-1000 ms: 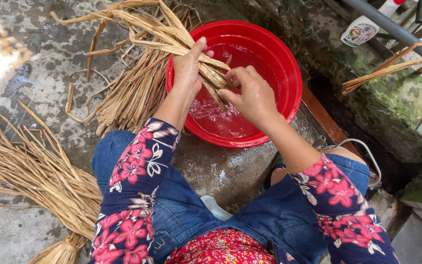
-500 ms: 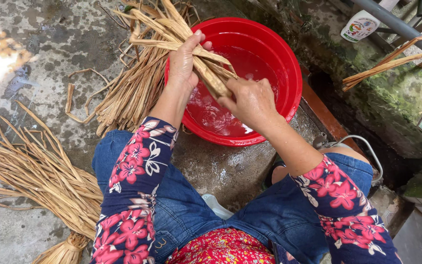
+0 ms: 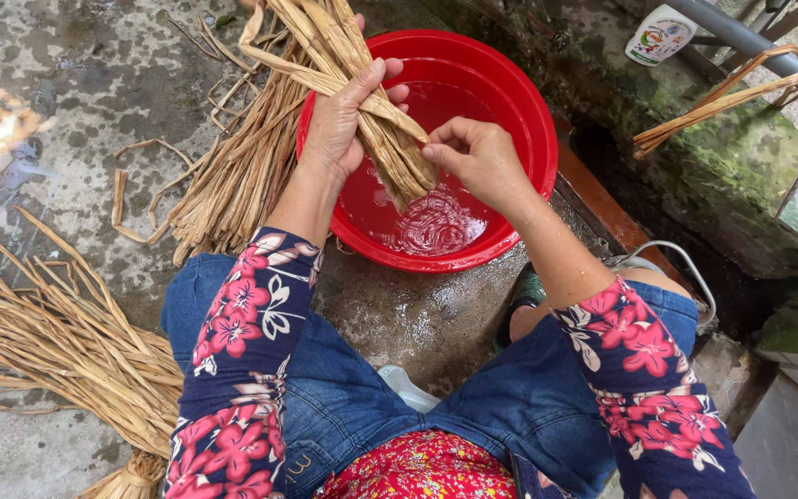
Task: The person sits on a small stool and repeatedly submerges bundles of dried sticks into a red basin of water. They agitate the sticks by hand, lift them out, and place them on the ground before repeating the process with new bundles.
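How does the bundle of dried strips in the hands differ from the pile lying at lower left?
The held bundle is gripped by the left hand over the red basin; the lower-left pile lies untouched on wet concrete. The held bundle is compact; the pile fans out. Both are tan, flat dried strips.

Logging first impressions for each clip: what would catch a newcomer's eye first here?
The bright red basin of water at top centre stands out against the wet grey concrete floor. Over it, the left hand holds a bundle of tan dried strips, while the right hand pinches their lower ends above the water. More strips lie in a pile left of the basin, and another sheaf sits at lower left.
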